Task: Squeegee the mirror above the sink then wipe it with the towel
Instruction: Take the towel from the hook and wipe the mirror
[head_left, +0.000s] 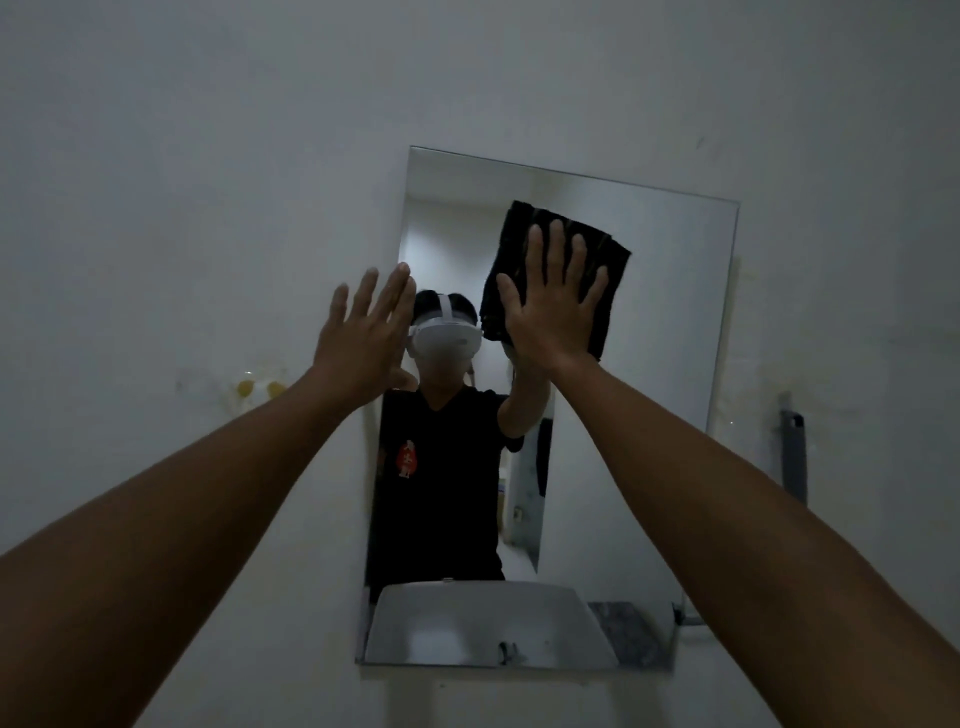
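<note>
The mirror (649, 415), a frameless rectangle, hangs on a pale wall (208, 156) and fills the middle of the head view, tilted a little by the wide lens. A dark folded towel (602, 260) lies flat against the upper middle of the glass, pinned there by the right hand (553, 306), whose palm presses on the cloth with the fingers spread wide and straight rather than curled around it. The left hand (363, 338) is also fully open and holds nothing; it is raised at the mirror's left edge, its fingertips at the border of the glass, though in this dim light I cannot tell whether they touch it. In the lower part of the glass the reflection of a white sink (483, 623) shows. A grey bracket-like fitting (794, 452) is fixed to the wall to the right of the mirror.
</note>
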